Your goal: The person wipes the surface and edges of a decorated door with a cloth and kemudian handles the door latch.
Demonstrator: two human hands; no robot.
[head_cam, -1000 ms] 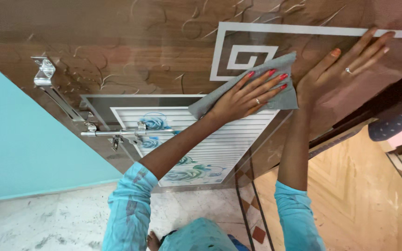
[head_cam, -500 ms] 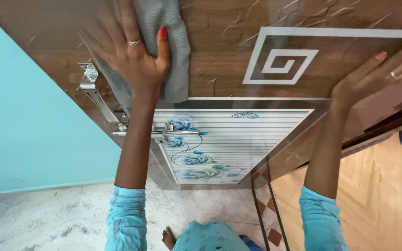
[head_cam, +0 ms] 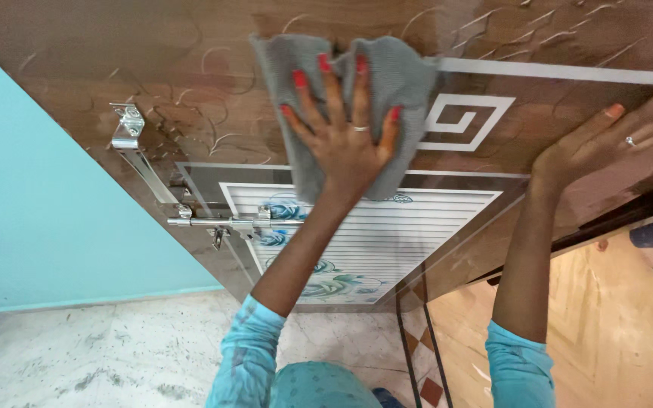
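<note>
Brown door [head_cam: 190, 68]; left hand [head_cam: 341, 136] flat, spread on grey cloth [head_cam: 394, 83]; teal wall [head_cam: 32, 211].

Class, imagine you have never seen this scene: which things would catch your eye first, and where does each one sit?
First comes the grey cloth, pressed flat against the glossy brown door by the left hand with red-painted nails, upper middle. At the right edge the right hand lies open on the door. Lower down, a white striped panel with blue roses sits beside a shiny metal bolt, next to the turquoise wall.
</note>
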